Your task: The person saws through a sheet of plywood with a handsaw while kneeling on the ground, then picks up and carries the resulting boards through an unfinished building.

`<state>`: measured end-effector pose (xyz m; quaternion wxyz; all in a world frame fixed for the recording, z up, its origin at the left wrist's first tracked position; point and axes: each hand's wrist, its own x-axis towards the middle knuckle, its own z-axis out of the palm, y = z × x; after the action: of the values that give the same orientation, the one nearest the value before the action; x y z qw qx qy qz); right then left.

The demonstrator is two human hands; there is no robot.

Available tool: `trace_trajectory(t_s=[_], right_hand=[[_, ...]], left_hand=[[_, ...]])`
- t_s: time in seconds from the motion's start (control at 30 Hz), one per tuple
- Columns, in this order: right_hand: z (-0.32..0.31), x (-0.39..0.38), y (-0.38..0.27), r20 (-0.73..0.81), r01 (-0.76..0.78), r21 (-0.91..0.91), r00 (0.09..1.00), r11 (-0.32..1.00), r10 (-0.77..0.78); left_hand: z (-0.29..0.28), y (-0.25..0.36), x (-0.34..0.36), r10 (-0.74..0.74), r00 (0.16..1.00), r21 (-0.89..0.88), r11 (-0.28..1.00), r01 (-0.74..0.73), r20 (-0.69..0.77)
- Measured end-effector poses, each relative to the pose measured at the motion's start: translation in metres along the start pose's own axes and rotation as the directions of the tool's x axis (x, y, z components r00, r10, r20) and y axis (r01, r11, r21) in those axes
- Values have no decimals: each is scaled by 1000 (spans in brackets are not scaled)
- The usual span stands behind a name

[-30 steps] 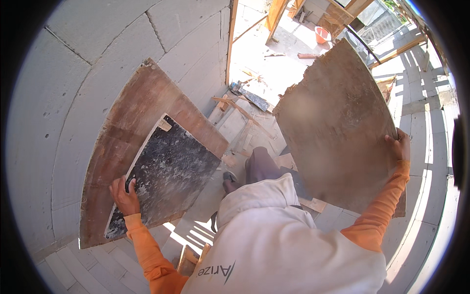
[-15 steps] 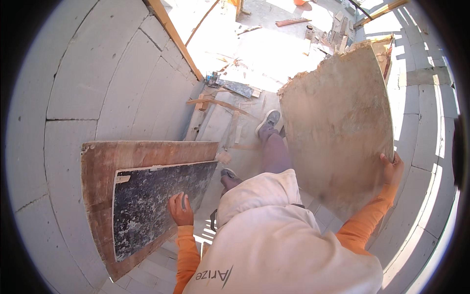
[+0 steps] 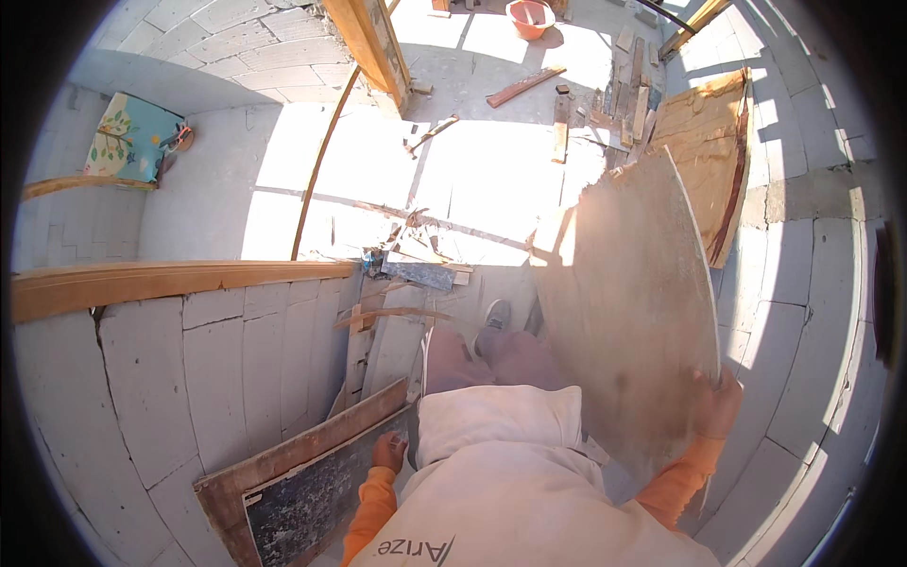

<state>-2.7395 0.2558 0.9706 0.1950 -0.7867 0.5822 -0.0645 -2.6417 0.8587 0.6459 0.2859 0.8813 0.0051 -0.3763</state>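
My right hand (image 3: 718,404) grips the right edge of a large brownish plywood sheet (image 3: 628,302). The sheet stands tilted on my right, and its far edge is ragged. My left hand (image 3: 388,452) hangs low on the left, fingers curled in; whether something small is inside them I cannot make out. Beside that hand is a dark, worn panel (image 3: 307,501), resting against a reddish-brown board (image 3: 222,506) by the left wall. The hand looks apart from both, though the gap is hard to judge.
Wood scraps (image 3: 378,340) and a dark plank (image 3: 416,274) lie ahead on the left. Another plywood piece (image 3: 704,132) leans on the right block wall (image 3: 794,378). Farther off are loose timbers (image 3: 628,90), a hammer (image 3: 430,134) and an orange basin (image 3: 529,19).
I have stepped forward, and my view has tilted up toward the sunlit floor. The plywood sheet moves along in my right hand. The dark panel and reddish board now sit lower in view.
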Motion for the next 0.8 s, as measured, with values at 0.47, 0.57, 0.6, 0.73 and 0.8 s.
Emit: trace_trajectory(t_s=[0.47, 0.57, 0.6, 0.73, 0.8], right_hand=[[12, 196, -86, -117, -45, -40, 992, 998, 40], [21, 282, -126, -117, -70, 36, 990, 997, 73], [21, 299, -136, -92, -102, 52, 990, 993, 106], [23, 382, -189, -90, -97, -61, 992, 993, 91], [21, 418, -214, -77, -59, 66, 995, 996, 64]], left_hand=[[-40, 245, 307, 68, 997, 51, 996, -70, 45], [-53, 282, 420, 48, 992, 198, 978, -69, 113], [-61, 286, 434, 7, 987, 272, 961, -51, 159], [-116, 395, 516, 23, 992, 303, 951, -60, 122], [-144, 468, 561, 333, 940, 323, 883, -340, 78]])
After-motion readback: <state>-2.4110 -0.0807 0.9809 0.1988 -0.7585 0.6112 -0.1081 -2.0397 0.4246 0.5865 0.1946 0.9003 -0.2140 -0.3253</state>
